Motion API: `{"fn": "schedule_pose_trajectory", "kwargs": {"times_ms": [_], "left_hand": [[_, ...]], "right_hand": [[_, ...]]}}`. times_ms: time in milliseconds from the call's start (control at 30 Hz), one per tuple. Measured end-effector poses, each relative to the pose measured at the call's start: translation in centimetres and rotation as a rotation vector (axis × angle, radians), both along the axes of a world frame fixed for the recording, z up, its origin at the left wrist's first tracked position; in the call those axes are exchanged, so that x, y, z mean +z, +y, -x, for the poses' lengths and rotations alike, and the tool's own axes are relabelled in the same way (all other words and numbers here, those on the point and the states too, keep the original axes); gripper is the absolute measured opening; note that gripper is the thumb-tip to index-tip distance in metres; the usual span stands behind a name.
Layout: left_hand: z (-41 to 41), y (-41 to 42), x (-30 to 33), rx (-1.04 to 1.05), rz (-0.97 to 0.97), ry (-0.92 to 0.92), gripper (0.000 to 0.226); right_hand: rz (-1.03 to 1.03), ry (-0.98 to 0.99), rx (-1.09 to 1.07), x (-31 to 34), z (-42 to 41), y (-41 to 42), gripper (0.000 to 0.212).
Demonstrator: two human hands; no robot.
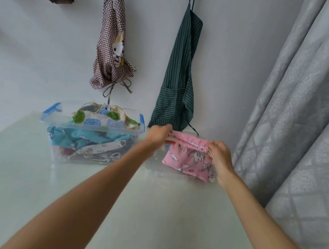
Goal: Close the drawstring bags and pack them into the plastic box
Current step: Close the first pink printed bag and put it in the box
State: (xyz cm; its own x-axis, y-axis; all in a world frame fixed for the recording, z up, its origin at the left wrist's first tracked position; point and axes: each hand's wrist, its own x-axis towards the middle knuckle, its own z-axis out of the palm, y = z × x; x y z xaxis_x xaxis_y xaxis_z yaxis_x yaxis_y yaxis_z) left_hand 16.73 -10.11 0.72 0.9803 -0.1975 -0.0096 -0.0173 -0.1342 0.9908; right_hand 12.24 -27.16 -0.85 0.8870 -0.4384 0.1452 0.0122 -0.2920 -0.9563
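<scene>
Pink unicorn-print bag (pixel 188 158): my left hand (pixel 158 136) and right hand (pixel 220 155) each pinch its gathered top; plastic box (pixel 91 126) of bags just left; no readable writing.

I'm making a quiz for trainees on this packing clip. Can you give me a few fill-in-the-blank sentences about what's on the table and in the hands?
1. Both hands, the left hand and the right hand, hold the top edge of a ____ unicorn-print drawstring bag.
2. The clear plastic box has ____ latches.
3. On the wall behind the bag hangs a dark green ____ apron.
4. The top bag in the box, the white bag, is printed with green and blue ____.

Missing words: pink; blue; striped; trees
</scene>
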Motion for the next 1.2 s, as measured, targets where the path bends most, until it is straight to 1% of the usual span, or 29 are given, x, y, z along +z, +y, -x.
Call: {"fn": "schedule_pose_trajectory", "kwargs": {"times_ms": [167,233,300,367,433,467,533,567,633,667,700,767,833,900,933,1033,1067,1133,1200], "left_hand": [[2.5,4.3,4.2,0.076,0.239,0.054,0.020],[4.3,6.3,4.2,0.100,0.275,0.043,0.016],[6.9,8.4,2.8,0.125,0.193,0.004,0.016],[9.9,10.6,-0.4,0.141,0.085,-0.034,0.015],[12.6,12.9,-4.6,0.159,0.039,-0.009,0.011],[13.8,14.1,-6.7,0.175,-0.003,0.007,0.012],[15.5,16.0,-10.5,0.199,-0.211,-0.048,0.014],[15.9,16.6,-11.7,0.216,-0.315,-0.099,0.014],[17.2,17.6,-12.6,0.258,-0.479,-0.179,0.006],[17.5,17.8,-12.6,0.255,-0.556,-0.206,0.002],[17.9,18.1,-12.5,0.234,-0.646,-0.224,0.010],[18.3,18.6,-12.3,0.184,-0.781,-0.243,0.022],[18.6,19.0,-12.2,0.181,-0.837,-0.259,0.023],[18.8,19.5,-12.5,0.221,-0.866,-0.283,0.019],[18.9,19.6,-12.6,0.243,-0.884,-0.297,0.018],[18.6,19.9,-12.9,0.292,-0.919,-0.318,0.017],[18.5,19.9,-13.1,0.298,-0.930,-0.329,0.017],[18.4,19.9,-13.2,0.330,-0.966,-0.367,0.016],[18.3,20.5,-13.0,0.426,-0.957,-0.389,0.015]], "right_hand": [[0.005,-0.161,0.094,2.5,1.2,4.5,0.004],[-0.007,-0.212,0.171,2.2,2.2,6.2,0.005],[0.040,-0.220,0.258,0.7,3.7,7.6,0.006],[0.143,-0.185,0.321,-2.1,5.2,9.0,0.008],[0.256,-0.083,0.349,-5.8,6.7,9.8,0.016],[0.304,-0.025,0.361,-7.7,7.6,10.2,0.020],[0.384,0.069,0.381,-10.8,9.4,10.4,0.023],[0.441,0.081,0.381,-11.5,10.1,10.3,0.021],[0.553,0.054,0.367,-12.4,11.8,10.6,0.010],[0.606,0.026,0.361,-12.4,12.3,10.5,0.011],[0.659,0.003,0.374,-12.4,12.9,10.5,0.017],[0.694,-0.008,0.445,-11.8,13.7,10.1,0.023],[0.669,0.028,0.531,-11.5,14.3,9.4,0.028],[0.712,0.048,0.556,-11.9,14.7,8.8,0.035],[0.736,0.041,0.533,-12.1,14.9,8.6,0.034],[0.822,-0.023,0.413,-11.7,15.1,9.0,0.013],[0.852,-0.041,0.393,-11.6,15.1,9.2,0.009],[0.901,-0.070,0.339,-11.4,15.0,9.3,0.006],[0.897,-0.085,0.208,-11.4,14.7,8.4,0.006]]}}
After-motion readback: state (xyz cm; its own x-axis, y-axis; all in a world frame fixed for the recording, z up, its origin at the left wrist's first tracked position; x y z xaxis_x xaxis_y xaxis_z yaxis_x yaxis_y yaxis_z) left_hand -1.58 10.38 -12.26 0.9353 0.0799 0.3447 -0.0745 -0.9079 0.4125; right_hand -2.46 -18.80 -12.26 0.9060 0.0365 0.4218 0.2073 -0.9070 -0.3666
